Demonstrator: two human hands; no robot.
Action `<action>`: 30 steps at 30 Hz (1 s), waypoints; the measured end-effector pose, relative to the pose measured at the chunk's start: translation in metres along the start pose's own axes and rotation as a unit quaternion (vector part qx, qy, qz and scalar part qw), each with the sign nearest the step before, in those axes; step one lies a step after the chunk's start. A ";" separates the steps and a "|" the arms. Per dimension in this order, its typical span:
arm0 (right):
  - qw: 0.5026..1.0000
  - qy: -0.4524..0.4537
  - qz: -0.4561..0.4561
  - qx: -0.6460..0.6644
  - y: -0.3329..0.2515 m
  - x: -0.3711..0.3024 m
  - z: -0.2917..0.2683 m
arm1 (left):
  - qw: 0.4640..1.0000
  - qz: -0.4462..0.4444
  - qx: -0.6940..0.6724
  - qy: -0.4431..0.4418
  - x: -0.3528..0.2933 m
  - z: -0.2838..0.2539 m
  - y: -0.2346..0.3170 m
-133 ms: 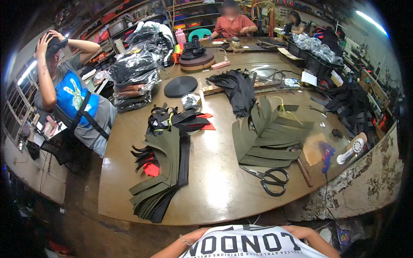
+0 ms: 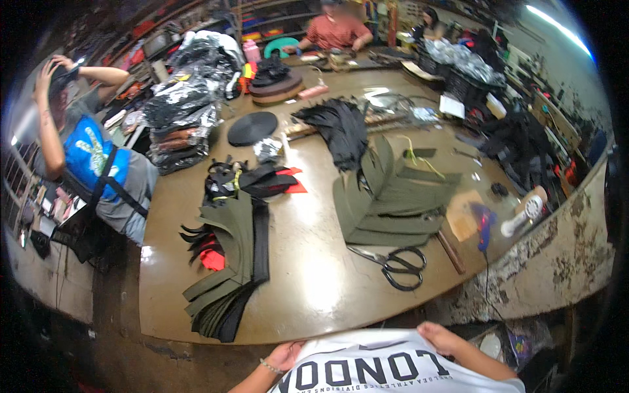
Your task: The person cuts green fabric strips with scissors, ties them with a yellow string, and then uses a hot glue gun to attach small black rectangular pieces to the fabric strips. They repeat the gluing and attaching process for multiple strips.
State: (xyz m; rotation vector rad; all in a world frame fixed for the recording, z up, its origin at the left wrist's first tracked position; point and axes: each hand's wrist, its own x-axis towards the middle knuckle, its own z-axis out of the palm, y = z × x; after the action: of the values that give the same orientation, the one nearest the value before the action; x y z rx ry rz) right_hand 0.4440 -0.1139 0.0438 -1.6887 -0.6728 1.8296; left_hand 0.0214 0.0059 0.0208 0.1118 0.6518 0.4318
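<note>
Below the table's near edge, my left hand (image 2: pixel 285 355) is closed on one side of a white T-shirt (image 2: pixel 367 357) with dark printing, worn on my body. Its other side is pinched in my right hand (image 2: pixel 438 336), so the cloth is stretched between them. A bracelet circles my left wrist. On the table, black-handled scissors (image 2: pixel 396 265) lie nearest my right hand. Olive-green webbing strips (image 2: pixel 396 203) are fanned out beyond the scissors. Nearer my left hand lies another bundle of olive strips (image 2: pixel 229 229), with black strips (image 2: pixel 261 242) along its right side.
On the brown table (image 2: pixel 308 255) are a black webbing roll (image 2: pixel 253 128), black straps (image 2: pixel 341 131), a wooden-handled tool (image 2: pixel 452 252) and a blue glue gun (image 2: pixel 483 226). Plastic-wrapped goods (image 2: pixel 180 108) are stacked at left. One person (image 2: pixel 92 144) stands left, arms raised; two others sit at the back.
Both hands have come up toward the table edge, drawing the T-shirt outward; my fingers show more now. The whole view has shifted, so the table's things appear farther left.
</note>
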 end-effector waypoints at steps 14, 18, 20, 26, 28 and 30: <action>0.872 -0.340 0.199 -0.289 -0.003 -0.033 -0.036 | 0.875 -0.208 0.437 0.008 -0.066 0.001 -0.004; 0.874 -0.073 -0.291 -0.383 -0.131 -0.041 0.000 | 0.751 -0.074 0.656 -0.019 -0.087 0.067 0.052; 0.801 0.156 -0.407 -0.409 -0.167 -0.029 0.030 | 0.811 0.094 0.577 -0.038 -0.087 0.126 0.080; 0.738 0.258 -0.297 -0.549 -0.185 0.029 0.068 | 0.746 0.474 0.437 0.169 0.113 0.208 0.119; 0.716 0.273 -0.324 -0.555 -0.179 0.038 0.065 | 0.678 0.452 0.544 0.201 0.150 0.208 0.130; 0.704 0.292 -0.330 -0.556 -0.176 0.042 0.059 | 0.625 0.367 0.638 0.260 0.175 0.210 0.137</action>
State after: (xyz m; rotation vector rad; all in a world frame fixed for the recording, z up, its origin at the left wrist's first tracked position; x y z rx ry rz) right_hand 0.3936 0.0425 0.1405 -2.0577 -1.9665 0.1877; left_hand 0.2251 0.2105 0.1211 1.7462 1.4098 0.7188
